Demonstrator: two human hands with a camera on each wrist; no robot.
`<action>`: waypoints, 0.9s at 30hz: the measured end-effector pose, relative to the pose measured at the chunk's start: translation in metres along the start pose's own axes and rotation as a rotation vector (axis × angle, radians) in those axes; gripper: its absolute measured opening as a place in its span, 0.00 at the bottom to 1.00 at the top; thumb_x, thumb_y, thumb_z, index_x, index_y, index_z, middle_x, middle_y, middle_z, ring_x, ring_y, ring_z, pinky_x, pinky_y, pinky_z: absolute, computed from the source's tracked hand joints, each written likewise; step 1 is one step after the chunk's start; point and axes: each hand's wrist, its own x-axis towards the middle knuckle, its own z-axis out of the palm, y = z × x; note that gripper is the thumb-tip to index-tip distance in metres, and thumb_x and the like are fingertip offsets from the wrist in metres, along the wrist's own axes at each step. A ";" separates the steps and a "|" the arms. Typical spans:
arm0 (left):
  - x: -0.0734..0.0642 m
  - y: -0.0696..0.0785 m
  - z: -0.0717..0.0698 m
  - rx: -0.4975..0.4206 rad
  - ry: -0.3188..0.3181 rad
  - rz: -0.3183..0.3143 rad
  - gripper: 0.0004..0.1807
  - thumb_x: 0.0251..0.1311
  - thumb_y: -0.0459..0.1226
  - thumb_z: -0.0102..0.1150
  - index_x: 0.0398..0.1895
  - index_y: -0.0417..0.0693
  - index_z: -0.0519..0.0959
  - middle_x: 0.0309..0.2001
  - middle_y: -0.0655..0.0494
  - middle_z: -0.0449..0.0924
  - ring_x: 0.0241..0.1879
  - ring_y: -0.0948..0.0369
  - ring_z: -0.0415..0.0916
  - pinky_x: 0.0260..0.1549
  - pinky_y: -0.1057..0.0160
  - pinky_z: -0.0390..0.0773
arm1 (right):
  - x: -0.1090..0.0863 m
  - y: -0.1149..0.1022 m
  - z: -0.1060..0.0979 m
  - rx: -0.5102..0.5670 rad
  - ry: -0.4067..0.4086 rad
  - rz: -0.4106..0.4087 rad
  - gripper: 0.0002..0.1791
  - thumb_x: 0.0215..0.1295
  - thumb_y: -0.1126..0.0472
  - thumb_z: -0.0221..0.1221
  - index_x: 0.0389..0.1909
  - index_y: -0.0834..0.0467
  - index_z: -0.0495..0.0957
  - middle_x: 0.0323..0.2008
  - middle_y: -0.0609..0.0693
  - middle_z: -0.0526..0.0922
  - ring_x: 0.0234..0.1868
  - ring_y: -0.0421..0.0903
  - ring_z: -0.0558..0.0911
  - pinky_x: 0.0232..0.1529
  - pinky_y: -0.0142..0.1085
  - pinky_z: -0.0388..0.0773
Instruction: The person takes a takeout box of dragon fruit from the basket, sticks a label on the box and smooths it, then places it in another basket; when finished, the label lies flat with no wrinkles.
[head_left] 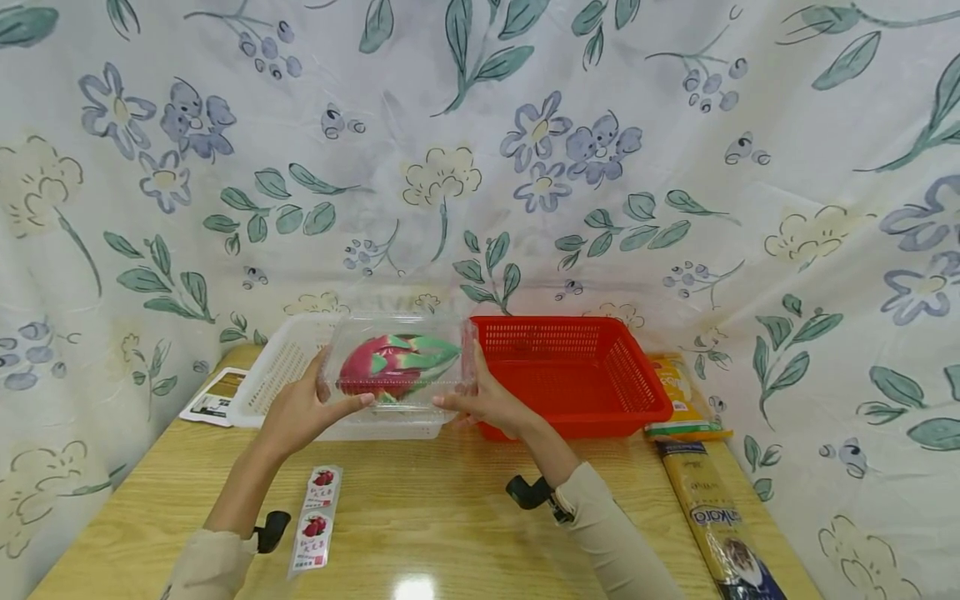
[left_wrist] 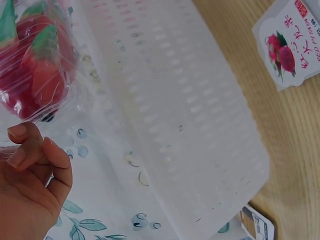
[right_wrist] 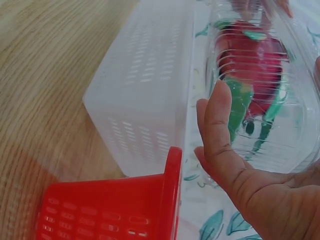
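the light was bright, soft and even, with faint shadows. a white glare spot sat on the glossy table (head_left: 420, 533) at the bottom edge of the head view, which bowed outward toward its corners like a wide lens. both wrist views were hazy and soft, and the clear plastic box (right_wrist: 270, 90) carried pale reflections.

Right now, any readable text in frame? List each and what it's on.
"RED PITAYA", partly cut off: top edge of the dragon fruit sticker.
"vkara", approximate: dark pasta packet.
Sticker strip on the table: characters too small.
Yellow packet and card: unreadable.
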 end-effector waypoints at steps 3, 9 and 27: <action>-0.002 0.002 0.000 0.002 -0.001 -0.001 0.59 0.54 0.64 0.63 0.81 0.53 0.43 0.25 0.51 0.66 0.21 0.59 0.60 0.18 0.62 0.61 | -0.002 0.002 0.000 -0.020 0.007 0.011 0.64 0.65 0.51 0.64 0.75 0.38 0.16 0.79 0.52 0.24 0.53 0.65 0.80 0.41 0.46 0.84; -0.004 0.004 0.001 0.011 -0.004 -0.001 0.60 0.54 0.64 0.63 0.81 0.51 0.42 0.26 0.50 0.67 0.22 0.58 0.61 0.19 0.62 0.62 | -0.006 0.000 -0.001 -0.044 0.019 0.021 0.62 0.66 0.50 0.63 0.76 0.40 0.18 0.79 0.54 0.28 0.33 0.55 0.87 0.52 0.50 0.80; -0.011 0.007 0.001 0.026 0.008 -0.011 0.60 0.53 0.65 0.63 0.81 0.54 0.43 0.27 0.50 0.67 0.23 0.58 0.63 0.19 0.62 0.63 | -0.012 -0.001 0.002 -0.015 0.001 -0.038 0.60 0.67 0.55 0.62 0.76 0.39 0.19 0.77 0.57 0.46 0.52 0.56 0.82 0.44 0.55 0.82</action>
